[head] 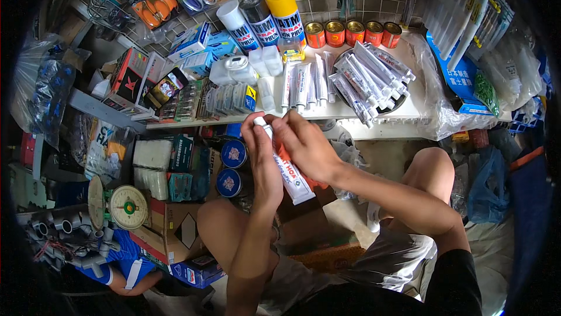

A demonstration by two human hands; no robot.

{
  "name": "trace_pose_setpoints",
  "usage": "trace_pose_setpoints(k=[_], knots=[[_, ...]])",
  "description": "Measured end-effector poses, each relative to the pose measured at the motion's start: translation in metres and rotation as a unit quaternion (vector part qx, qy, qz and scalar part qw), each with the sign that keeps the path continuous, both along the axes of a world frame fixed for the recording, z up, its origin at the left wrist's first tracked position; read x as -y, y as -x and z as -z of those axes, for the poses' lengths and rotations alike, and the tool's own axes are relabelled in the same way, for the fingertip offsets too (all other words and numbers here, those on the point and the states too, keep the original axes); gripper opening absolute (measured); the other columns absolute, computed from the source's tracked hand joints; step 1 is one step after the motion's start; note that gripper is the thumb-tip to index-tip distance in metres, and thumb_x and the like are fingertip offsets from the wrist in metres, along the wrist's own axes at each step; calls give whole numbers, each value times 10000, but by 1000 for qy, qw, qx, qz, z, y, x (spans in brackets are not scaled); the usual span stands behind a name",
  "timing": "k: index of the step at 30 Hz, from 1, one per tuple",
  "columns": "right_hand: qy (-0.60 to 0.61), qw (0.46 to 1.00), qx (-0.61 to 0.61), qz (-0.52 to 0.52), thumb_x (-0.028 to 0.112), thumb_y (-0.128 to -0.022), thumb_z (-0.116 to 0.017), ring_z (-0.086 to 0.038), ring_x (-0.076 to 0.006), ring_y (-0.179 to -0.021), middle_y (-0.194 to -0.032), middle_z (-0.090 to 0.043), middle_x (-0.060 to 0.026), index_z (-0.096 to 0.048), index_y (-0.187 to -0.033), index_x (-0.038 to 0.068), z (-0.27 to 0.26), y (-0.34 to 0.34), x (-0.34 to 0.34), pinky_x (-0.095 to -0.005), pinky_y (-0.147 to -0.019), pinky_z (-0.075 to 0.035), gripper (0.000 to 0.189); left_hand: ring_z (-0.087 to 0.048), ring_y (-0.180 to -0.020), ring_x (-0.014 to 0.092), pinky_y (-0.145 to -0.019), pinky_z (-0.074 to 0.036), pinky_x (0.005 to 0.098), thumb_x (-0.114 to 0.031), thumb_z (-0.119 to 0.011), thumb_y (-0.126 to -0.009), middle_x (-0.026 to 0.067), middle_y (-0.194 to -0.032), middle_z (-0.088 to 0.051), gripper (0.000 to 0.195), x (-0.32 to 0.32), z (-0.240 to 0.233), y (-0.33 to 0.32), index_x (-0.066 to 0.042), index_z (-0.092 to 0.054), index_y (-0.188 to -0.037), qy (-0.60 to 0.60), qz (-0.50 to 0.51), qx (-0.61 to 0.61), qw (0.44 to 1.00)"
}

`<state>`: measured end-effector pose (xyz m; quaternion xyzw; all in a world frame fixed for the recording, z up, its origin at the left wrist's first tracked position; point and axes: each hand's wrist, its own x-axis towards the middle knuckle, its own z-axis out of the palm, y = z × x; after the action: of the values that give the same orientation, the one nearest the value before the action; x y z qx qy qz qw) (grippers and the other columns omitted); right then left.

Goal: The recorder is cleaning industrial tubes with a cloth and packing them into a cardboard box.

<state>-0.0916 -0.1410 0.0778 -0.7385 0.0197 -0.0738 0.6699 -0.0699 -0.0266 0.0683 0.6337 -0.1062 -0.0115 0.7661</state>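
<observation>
My left hand (264, 162) is closed around a white tube of pipe glue (292, 178), its capped end pointing up toward the shelf. An orange-red cloth or plastic piece (307, 175) lies beneath my right hand (309, 145), against the tube; the fingers of that hand are bent at the tube's upper part, and what they grip is partly hidden. Just beyond both hands, a row of similar tubes (302, 86) lies on the white shelf (271, 116). To their right, more tubes (372, 75) are heaped on a dark round dish (396, 106).
Spray cans (284, 16) and small red tins (335, 34) stand behind the tubes. Clear plastic boxes (230, 99) are at the shelf's left part. Below are blue round tins (233, 154), a dial scale (128, 207) and a cardboard box (175, 228). Another person's arm (136, 287) shows at lower left.
</observation>
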Motion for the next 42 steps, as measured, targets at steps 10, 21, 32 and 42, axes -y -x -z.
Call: trace_pose_setpoints(k=[10, 21, 32, 42], knots=[[-181, 983, 38, 25, 297, -1065, -513, -537, -164, -648, -674, -565, -102, -586, -835, 0, 12, 22, -26, -341, -630, -449, 383, -573, -1003, 176, -894, -461, 317, -332, -329, -1116, 112, -1177, -623, 393, -1, -9, -6, -82, -508, -1361, 47, -116, 6, 992], [127, 973, 193, 22, 208, -1007, -584, -614, -336, -667, -751, -596, -128, -583, -777, 12, -4, 18, -10, -419, -633, -486, 302, -500, -1332, 204, -1124, -400, 345, -321, -366, -1098, 133, -1424, -521, 478, -1, 21, 1, -63, -389, -1499, 303, 115, -190, 927], [301, 904, 303, -35, 239, -889, -677, -659, -283, -615, -761, -647, -56, -583, -845, 97, 4, 16, -3, -407, -549, -528, 176, -363, -1456, 284, -1215, -300, 434, -319, -325, -1102, 132, -1587, -355, 494, 0, 15, 3, -151, -301, -1566, 334, 200, -179, 904], [319, 899, 299, 17, 262, -883, -680, -636, -233, -590, -723, -621, -35, -590, -775, 118, 2, 7, 9, -378, -540, -513, 201, -536, -1263, 237, -1062, -465, 405, -353, -371, -1101, 107, -1391, -524, 509, 2, 15, 9, -92, -339, -1537, 257, 194, -197, 926]])
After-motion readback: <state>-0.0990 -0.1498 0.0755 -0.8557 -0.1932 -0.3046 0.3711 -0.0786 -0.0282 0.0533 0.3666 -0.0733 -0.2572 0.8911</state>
